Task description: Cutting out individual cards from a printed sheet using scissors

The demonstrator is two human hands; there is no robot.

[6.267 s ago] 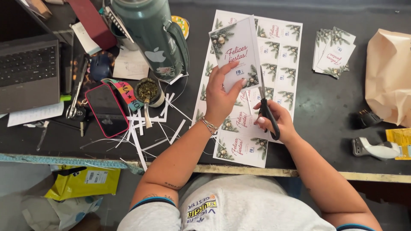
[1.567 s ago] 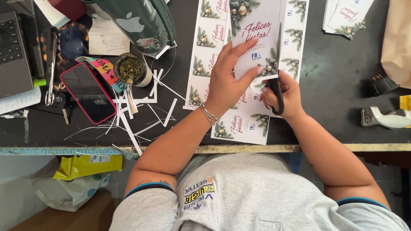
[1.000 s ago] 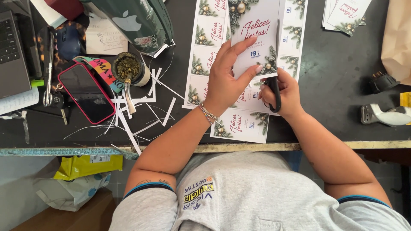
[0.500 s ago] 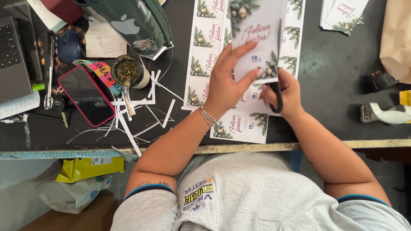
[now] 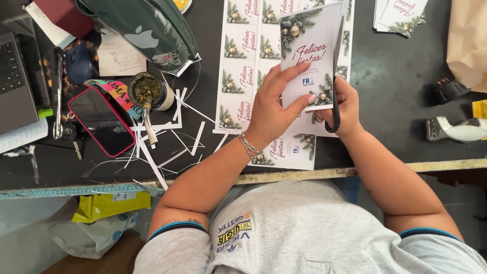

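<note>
My left hand (image 5: 271,109) holds a white holiday card (image 5: 312,56) printed with pine sprigs and gold baubles, fingers spread across its lower left. In my right hand (image 5: 345,106) are black-handled scissors (image 5: 336,76), the blades running up along the card's right edge. Both hands hover over a large printed sheet (image 5: 243,50) of the same card design lying flat on the black table (image 5: 395,101). A silver bracelet sits on my left wrist.
White paper offcuts (image 5: 167,137) litter the table left of the sheet. A phone in a pink case (image 5: 101,122), a small cup with a metal straw (image 5: 147,91), keys, a green bottle (image 5: 147,30) and a laptop (image 5: 15,81) crowd the left. Cut cards (image 5: 401,12) and a brown bag (image 5: 469,40) lie right.
Over the last seconds the card and scissors have stayed together while the scissors worked up the card's right edge; the view has shifted slightly down and left.
</note>
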